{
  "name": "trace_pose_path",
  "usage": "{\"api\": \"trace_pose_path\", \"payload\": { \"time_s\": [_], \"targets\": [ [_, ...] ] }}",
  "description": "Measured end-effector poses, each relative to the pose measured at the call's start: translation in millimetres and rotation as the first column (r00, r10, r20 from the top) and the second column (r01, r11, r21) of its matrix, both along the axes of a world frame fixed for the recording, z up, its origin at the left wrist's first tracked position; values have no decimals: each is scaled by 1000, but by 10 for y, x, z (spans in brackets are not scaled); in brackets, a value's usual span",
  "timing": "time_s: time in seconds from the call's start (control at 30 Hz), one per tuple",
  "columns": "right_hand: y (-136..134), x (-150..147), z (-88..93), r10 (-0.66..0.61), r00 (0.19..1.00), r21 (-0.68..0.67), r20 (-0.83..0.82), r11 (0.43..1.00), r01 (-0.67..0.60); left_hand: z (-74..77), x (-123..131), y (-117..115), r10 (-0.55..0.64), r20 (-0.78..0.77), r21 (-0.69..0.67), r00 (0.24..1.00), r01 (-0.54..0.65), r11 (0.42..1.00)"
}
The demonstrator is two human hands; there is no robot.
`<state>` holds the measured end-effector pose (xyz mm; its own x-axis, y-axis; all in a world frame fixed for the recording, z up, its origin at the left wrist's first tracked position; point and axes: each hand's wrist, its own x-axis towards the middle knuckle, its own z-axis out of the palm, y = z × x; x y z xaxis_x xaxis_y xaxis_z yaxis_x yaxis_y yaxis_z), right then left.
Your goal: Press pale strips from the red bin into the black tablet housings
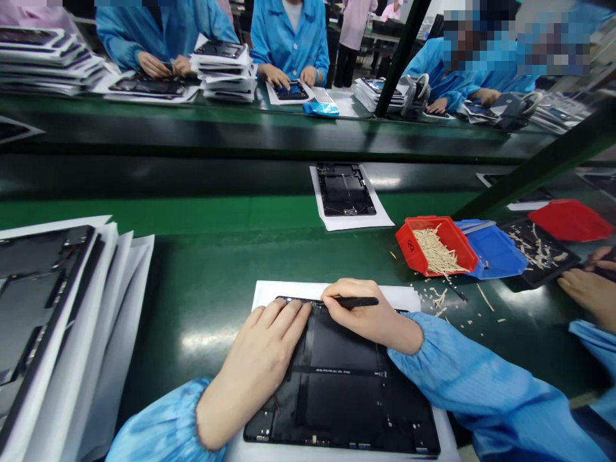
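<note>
An opened, black, tablet-like device (pixel 346 404) lies on white sheets (pixel 397 295) at the near middle of the green desk (pixel 202 276), its dark interior facing up, with a printed ribbon (pixel 349 372) running across it. The left hand (pixel 267 346) rests palm down over its far left part, fingertips at the far edge; the thumb is hidden, so I cannot tell whether that grip pinches anything. The right hand (pixel 360 314) has its grip closed around a slim black tool (pixel 359 301), pointed left at the far edge, just beside the left fingertips. To the right, pale slivers (pixel 437 298) are scattered near a red bin (pixel 407 247) of similar pieces, which touches a blue bin (pixel 507 253). A co-worker's hand (pixel 587 289) shows at the right edge. A stack of similar devices and paper (pixel 38 321) stands at the left; another opened device (pixel 346 189) lies farther off on paper.
</note>
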<state>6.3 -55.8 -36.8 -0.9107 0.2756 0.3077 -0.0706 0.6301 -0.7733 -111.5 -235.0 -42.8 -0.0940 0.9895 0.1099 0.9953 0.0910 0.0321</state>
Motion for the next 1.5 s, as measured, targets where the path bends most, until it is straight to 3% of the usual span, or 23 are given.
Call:
{"api": "trace_pose_path", "payload": {
  "time_s": [0.2,0.4,0.97,1.2,1.5],
  "targets": [
    [-9,24,26,-76,996,71,-40,994,78,-7,8,-3,-5,-20,37,1000,6,999],
    [-1,26,-22,51,999,34,-1,998,-51,4,6,-5,0,-6,22,1000,0,1000],
    [26,3,-11,131,990,-17,55,991,-130,-12,22,-19,-7,-50,63,999,11,998],
    [53,-46,-6,58,998,-55,33,997,-56,-1,20,-24,-10,-65,94,998,16,995],
    [30,-96,4,88,994,-25,58,996,-87,-14,26,-30,-15,-63,100,998,21,995]
  ]
}}
